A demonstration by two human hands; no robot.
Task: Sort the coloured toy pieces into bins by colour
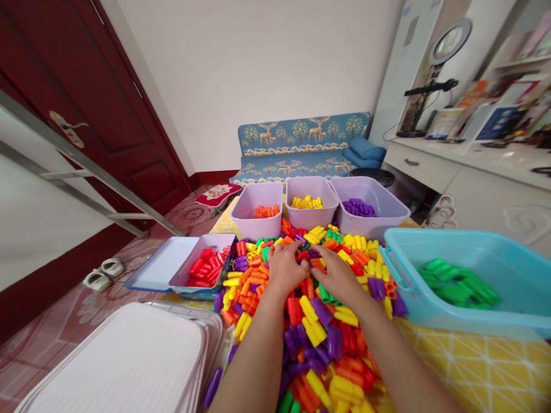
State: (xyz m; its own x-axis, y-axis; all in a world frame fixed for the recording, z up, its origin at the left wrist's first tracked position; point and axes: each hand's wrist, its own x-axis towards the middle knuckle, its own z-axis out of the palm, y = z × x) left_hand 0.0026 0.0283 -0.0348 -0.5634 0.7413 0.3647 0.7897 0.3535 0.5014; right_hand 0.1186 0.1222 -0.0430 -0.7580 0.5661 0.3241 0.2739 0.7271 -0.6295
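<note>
A large heap of small plastic tube-shaped pieces [295,310], several looking like caps, covers the middle of the table in red, orange, yellow, green and purple. My left hand [286,269] rests on the far part of this heap, fingers slightly bent and apart, thumb toward the right. Close beside it, my right hand [338,275] reaches in from the right with its fingers spread over the pieces. I see no piece clearly gripped in either hand; the pieces right under the fingertips are partly hidden.
Behind the heap stand lilac bins with orange [257,229], yellow [312,217] and purple pieces [370,225]. A lilac box [183,279] of red pieces is at left, a blue tub [439,312] of green ones at right. Stacked white lids [116,361] lie front left.
</note>
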